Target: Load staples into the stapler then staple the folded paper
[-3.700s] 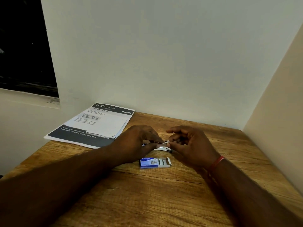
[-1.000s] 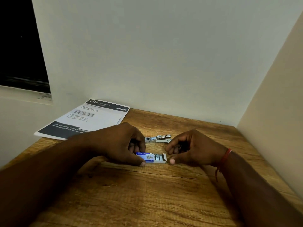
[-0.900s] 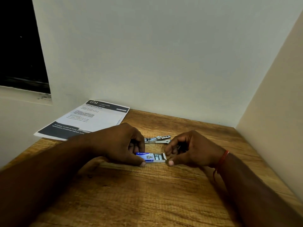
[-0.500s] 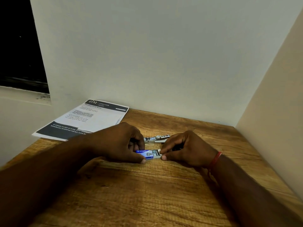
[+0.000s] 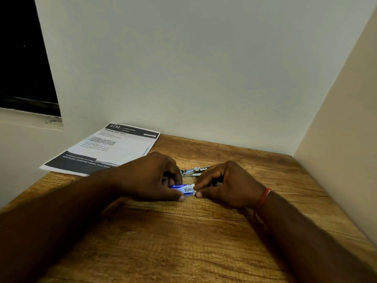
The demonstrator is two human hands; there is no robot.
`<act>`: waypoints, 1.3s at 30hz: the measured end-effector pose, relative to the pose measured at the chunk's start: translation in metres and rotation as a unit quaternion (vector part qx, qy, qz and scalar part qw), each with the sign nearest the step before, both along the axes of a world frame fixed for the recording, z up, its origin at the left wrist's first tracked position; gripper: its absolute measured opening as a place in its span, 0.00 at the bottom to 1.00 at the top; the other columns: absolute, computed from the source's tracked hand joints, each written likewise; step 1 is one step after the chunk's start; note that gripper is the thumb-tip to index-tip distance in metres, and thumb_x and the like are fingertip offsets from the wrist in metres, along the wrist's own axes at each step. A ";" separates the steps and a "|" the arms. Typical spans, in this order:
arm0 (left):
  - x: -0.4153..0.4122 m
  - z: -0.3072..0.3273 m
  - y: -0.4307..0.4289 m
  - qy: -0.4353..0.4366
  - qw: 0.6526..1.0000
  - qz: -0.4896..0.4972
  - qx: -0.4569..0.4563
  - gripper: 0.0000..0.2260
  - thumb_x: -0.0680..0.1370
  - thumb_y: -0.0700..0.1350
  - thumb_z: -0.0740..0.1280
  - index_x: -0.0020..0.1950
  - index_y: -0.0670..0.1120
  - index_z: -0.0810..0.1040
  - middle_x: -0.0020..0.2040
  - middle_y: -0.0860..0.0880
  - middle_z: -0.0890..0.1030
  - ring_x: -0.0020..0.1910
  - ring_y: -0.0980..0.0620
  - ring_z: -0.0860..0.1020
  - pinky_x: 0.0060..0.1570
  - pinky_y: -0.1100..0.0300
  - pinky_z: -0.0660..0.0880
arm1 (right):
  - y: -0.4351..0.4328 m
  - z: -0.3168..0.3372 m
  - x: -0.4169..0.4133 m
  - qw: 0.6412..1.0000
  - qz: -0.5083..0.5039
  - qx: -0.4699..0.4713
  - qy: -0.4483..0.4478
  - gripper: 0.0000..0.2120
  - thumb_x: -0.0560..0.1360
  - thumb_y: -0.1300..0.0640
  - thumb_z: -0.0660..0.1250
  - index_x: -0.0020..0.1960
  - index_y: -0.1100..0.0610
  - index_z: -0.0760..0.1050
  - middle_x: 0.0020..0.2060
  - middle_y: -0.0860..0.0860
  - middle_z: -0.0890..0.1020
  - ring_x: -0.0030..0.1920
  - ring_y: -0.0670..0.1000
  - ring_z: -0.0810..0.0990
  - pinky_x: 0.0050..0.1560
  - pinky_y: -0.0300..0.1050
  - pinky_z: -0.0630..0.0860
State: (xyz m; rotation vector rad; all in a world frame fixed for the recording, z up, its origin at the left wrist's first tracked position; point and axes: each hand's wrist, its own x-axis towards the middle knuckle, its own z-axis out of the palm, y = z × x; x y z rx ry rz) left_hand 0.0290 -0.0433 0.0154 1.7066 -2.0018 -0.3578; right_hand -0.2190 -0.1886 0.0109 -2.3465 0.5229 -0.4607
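On the wooden bench, near its middle, a small blue staple box lies flat between the two hands. Its long axis runs left to right across the view, with a slight tilt, so the right end sits a little nearer to the person. The white end of the box points to the right.

The left hand holds the left part of the box. Its fingers are curled and pressed together over the far side, and the thumb lies along the near side, so it pinches the box. The right hand meets the white end: thumb and forefinger are closed on that end, the other fingers folded into the palm. A red thread goes around the right wrist.

Just behind the box, partly hidden by both hands, the metal stapler lies on the bench. Its long axis also runs left to right. I cannot tell which end is the front.

Further back on the left, the folded paper lies flat, its far corner close to the wall, well apart from the hands.
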 end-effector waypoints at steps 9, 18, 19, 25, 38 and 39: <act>0.000 0.000 -0.001 -0.007 1.000 -0.009 -0.017 0.15 0.73 0.62 0.84 0.53 0.57 0.91 0.46 0.58 0.85 0.45 0.57 0.85 0.40 0.62 0.83 | 0.006 0.000 0.004 1.000 0.003 0.008 -0.003 0.13 0.71 0.58 0.87 0.55 0.50 0.91 0.46 0.47 0.92 0.45 0.46 0.88 0.48 0.43 0.85; -0.004 -0.002 -0.001 -0.002 1.000 -0.001 -0.020 0.15 0.73 0.64 0.83 0.54 0.57 0.91 0.45 0.59 0.84 0.45 0.56 0.84 0.40 0.61 0.81 | 0.007 0.003 0.003 0.997 0.013 0.069 -0.014 0.28 0.72 0.63 0.86 0.69 0.50 0.85 0.49 0.49 0.92 0.47 0.46 0.89 0.53 0.40 0.85; -0.004 -0.002 -0.001 -0.006 1.000 -0.002 -0.021 0.15 0.73 0.64 0.83 0.54 0.58 0.91 0.45 0.59 0.84 0.45 0.56 0.84 0.41 0.60 0.82 | 0.007 0.003 0.003 0.997 0.011 0.070 -0.013 0.28 0.71 0.63 0.86 0.69 0.50 0.85 0.49 0.48 0.92 0.47 0.46 0.89 0.52 0.39 0.85; -0.007 -0.004 0.000 -0.005 0.999 -0.011 -0.038 0.15 0.74 0.63 0.83 0.55 0.58 0.91 0.45 0.59 0.84 0.45 0.57 0.85 0.40 0.65 0.79 | 0.009 0.001 0.005 1.000 0.002 0.014 0.005 0.27 0.69 0.54 0.89 0.66 0.46 0.87 0.48 0.49 0.90 0.44 0.43 0.85 0.47 0.38 0.82; 0.025 0.025 0.001 0.089 0.955 0.215 -0.185 0.16 0.74 0.63 0.81 0.50 0.53 0.91 0.42 0.55 0.88 0.43 0.54 0.85 0.44 0.58 0.79 | -0.029 0.010 -0.023 0.988 -0.142 -0.049 -0.033 0.11 0.73 0.49 0.85 0.54 0.48 0.90 0.41 0.43 0.87 0.38 0.40 0.79 0.39 0.33 0.73; 0.043 0.027 -0.001 0.063 0.938 0.276 -0.200 0.15 0.75 0.62 0.81 0.51 0.52 0.90 0.44 0.54 0.88 0.46 0.52 0.85 0.46 0.57 0.77 | -0.043 0.008 -0.032 0.977 -0.201 -0.040 -0.053 0.10 0.74 0.50 0.85 0.53 0.49 0.89 0.40 0.44 0.86 0.38 0.41 0.79 0.38 0.33 0.73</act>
